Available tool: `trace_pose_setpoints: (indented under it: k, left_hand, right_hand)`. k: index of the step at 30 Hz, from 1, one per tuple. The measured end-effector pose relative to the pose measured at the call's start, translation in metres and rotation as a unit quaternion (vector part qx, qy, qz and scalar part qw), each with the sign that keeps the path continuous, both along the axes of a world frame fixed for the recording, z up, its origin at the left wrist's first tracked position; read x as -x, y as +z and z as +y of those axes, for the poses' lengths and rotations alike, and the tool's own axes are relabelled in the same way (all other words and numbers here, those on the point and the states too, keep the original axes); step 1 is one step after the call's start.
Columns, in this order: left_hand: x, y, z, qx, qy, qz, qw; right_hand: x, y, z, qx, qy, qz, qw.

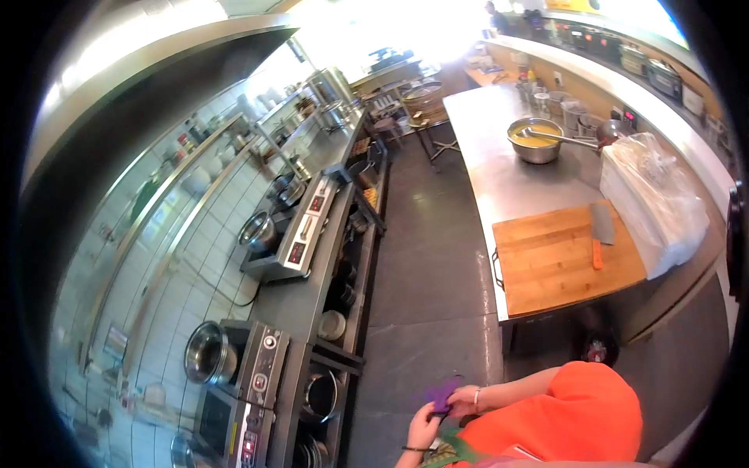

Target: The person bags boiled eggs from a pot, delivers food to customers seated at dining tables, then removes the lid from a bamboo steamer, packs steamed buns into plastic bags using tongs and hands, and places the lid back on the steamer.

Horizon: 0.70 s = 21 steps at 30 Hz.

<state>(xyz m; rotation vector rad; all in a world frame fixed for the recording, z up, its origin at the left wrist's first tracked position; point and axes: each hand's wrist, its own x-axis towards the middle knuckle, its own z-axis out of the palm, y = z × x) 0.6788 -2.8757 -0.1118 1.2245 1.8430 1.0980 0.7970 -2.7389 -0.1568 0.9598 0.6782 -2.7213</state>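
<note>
Low in the head view, a small purple item (441,396), perhaps cloth, is between my two hands, over the dark floor. My left hand (424,429), with a dark band at the wrist, has its fingers closed on the item's lower left side. My right hand (466,401), with a light bracelet at the wrist, pinches it from the right. The two hands are close together, near an orange garment (589,413) and a green patterned cloth.
A steel table (499,187) at right bears a wooden board (546,273) with a cleaver (601,226), a bowl of yellow liquid (536,140) and a plastic-wrapped box (651,203). Along the left run induction cookers (257,390) with steel pots (209,353). A floor aisle (421,257) lies between.
</note>
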Motion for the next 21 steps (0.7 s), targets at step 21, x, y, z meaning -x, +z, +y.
trace_pose_setpoints:
  k: [21]
  left_hand:
    - [0.22,-0.016,0.11,0.343,-0.377,-0.308,0.803]
  right_hand:
    - [0.076,0.021,0.138,-0.14,-0.367,-0.141,0.909]
